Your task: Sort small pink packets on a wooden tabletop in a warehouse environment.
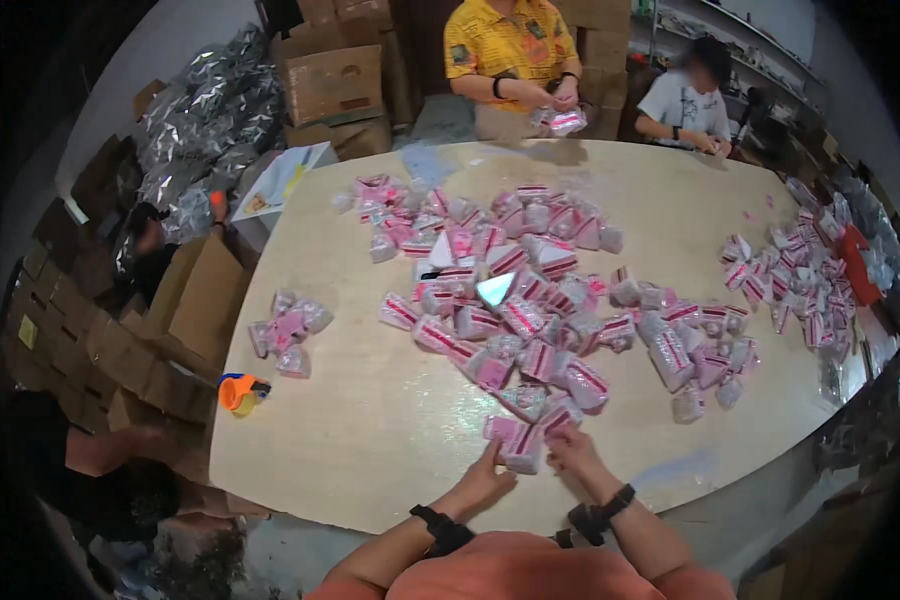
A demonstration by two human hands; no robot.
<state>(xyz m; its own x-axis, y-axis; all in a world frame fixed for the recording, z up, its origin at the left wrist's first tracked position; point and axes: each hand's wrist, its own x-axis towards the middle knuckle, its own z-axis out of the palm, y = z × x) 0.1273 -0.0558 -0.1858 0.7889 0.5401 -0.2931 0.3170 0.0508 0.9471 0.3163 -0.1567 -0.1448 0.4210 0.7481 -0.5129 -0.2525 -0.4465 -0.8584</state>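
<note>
At the near edge of the table, a small bubble-wrapped packet [523, 455] with pink and white on it lies between my hands. The fingers of my left hand [482, 478] close on its left side. My right hand [574, 455] is closed at its right end, where the fingertips are partly hidden among pink wrapping. Just beyond it, more wrapped packets [580, 385] with dark pink stripes form a large loose heap across the middle of the table. A teal triangular piece [496, 289] and a white triangular one [440, 250] lie on the heap.
A tape dispenser [240, 394], orange, lies at the table's left edge by a small group of packets [290, 330]. Another pile [785, 270] and a red box [858, 262] are at right. Two people work across the table [370, 450]. Cartons [195, 305] stand left.
</note>
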